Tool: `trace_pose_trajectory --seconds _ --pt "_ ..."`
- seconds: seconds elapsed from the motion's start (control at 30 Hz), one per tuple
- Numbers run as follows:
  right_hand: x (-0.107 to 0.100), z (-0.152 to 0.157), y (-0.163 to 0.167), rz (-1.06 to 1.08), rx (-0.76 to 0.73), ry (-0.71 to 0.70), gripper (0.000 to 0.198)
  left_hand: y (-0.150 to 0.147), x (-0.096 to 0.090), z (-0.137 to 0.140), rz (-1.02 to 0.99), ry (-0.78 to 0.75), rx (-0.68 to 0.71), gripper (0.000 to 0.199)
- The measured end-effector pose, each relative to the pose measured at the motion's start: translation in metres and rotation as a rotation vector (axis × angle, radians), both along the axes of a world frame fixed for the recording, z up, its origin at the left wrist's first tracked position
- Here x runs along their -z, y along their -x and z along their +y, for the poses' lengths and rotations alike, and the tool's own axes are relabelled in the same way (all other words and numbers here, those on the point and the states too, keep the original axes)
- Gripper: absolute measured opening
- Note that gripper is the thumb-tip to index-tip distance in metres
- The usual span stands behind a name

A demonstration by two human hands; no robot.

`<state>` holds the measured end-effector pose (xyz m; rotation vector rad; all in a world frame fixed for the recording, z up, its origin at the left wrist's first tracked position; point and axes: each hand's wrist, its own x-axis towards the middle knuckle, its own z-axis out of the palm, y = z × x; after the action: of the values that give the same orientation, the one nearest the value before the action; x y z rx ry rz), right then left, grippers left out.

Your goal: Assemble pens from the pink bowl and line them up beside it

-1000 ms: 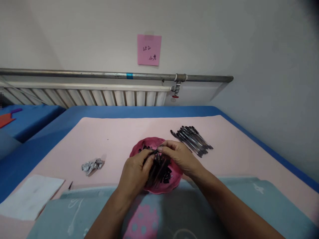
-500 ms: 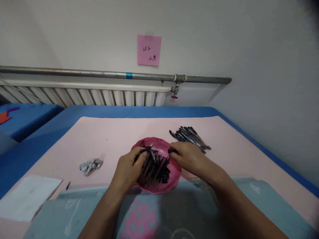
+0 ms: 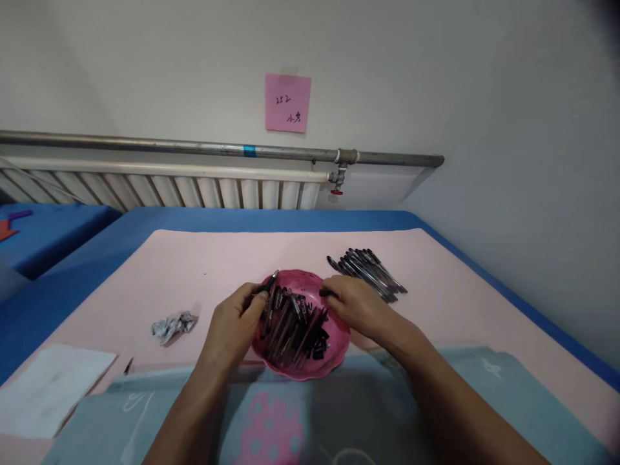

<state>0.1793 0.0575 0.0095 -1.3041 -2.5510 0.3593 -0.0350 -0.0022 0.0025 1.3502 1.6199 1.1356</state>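
Observation:
Over the left rim of a pink bowl (image 3: 340, 352), my left hand (image 3: 233, 323) is closed on a dark pen (image 3: 270, 282), its bare pointed tip aimed up and away. At the bowl's right side, my right hand (image 3: 357, 302) pinches a small black piece (image 3: 324, 292) that looks like a pen cap; my fingers partly hide it. Inside the bowl lie several dark, translucent pen barrels (image 3: 293, 332) and loose black caps (image 3: 320, 345). Just beyond my right hand, a row of capped pens (image 3: 371, 271) lies side by side on the pink table cover.
Crumpled paper (image 3: 173, 326) lies left of the bowl. A white sheet (image 3: 53, 387) is at the near left, with a small dark pointed piece (image 3: 128, 366) beside it. A teal patterned cloth (image 3: 184, 403) covers the near edge. Pipe (image 3: 194, 147) and radiator (image 3: 217, 190) line the wall.
My left hand has shifted left with the pen, from over the bowl's contents to its left rim. The right hand stays near the right rim, still pinching the black piece.

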Motion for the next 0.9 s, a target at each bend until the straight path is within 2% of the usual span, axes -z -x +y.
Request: trace_pose_trajectory --seconds 0.13,0.27,0.43,0.6,0.67,0.77,0.83,0.9 --pt "0.002 -0.003 0.007 0.002 -0.001 -0.020 0.017 0.003 -0.003 0.001 -0.035 0.008 -0.029 0.026" --pt "0.012 -0.012 0.023 0.024 -0.014 -0.018 0.014 0.004 -0.001 0.001 0.028 0.000 -0.043 0.026" --pt "0.023 -0.018 0.034 0.052 -0.019 0.041 0.017 0.000 0.002 0.001 0.046 0.000 0.036 0.027" --pt "0.023 -0.018 0.036 0.051 0.054 0.057 0.015 -0.002 0.002 0.002 0.050 0.030 0.052 0.023" --pt "0.019 -0.016 0.036 0.133 0.108 0.082 0.014 -0.003 0.001 0.002 0.024 0.038 0.065 0.024" --pt "0.011 -0.011 0.032 0.365 0.201 0.121 0.017 -0.003 -0.001 0.001 -0.004 0.050 0.090 0.024" --pt "0.006 -0.007 0.027 0.512 0.211 0.093 0.020 -0.003 -0.001 0.000 0.006 0.056 0.104 0.024" --pt "0.004 -0.003 0.021 0.572 0.157 0.003 0.020 -0.003 -0.001 0.000 0.024 0.052 0.124 0.025"
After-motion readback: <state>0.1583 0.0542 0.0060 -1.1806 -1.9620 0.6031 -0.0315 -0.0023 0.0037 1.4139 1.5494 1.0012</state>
